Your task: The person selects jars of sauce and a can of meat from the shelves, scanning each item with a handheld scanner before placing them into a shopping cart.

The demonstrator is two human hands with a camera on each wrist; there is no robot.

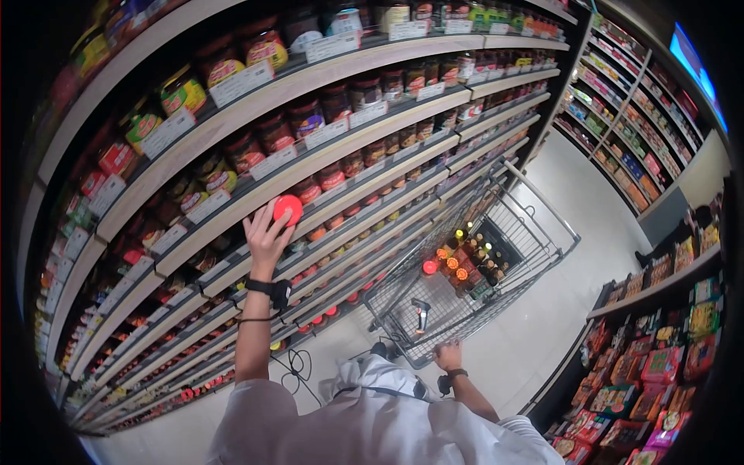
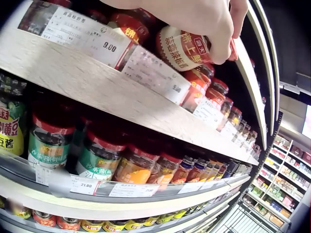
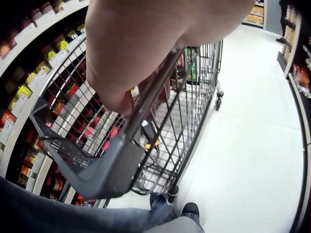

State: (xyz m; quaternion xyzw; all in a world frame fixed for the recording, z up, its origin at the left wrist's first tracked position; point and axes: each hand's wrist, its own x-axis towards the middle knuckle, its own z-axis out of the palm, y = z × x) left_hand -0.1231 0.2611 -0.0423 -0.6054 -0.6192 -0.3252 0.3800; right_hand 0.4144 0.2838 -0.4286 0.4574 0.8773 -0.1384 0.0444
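My left hand (image 1: 266, 242) is raised to a middle shelf and grips a sauce jar with a red lid (image 1: 287, 210). In the left wrist view this jar (image 2: 177, 51) lies tilted, its cream and red label showing between the fingers, close above the shelf edge. Low on the other side, my right hand (image 1: 448, 356) holds the near end of a wire shopping cart (image 1: 395, 310). The right wrist view shows that hand (image 3: 141, 43) over the cart's dark top rail (image 3: 154, 92), its fingertips mostly hidden.
Bottles with yellow and orange caps (image 1: 469, 260) stand in the cart, near a small dark and white device (image 1: 421, 314). Long shelves of jars (image 2: 99, 155) with price tags (image 2: 87, 41) line the left. Packaged goods (image 1: 647, 376) fill a rack on the right, across the aisle floor (image 3: 257, 126).
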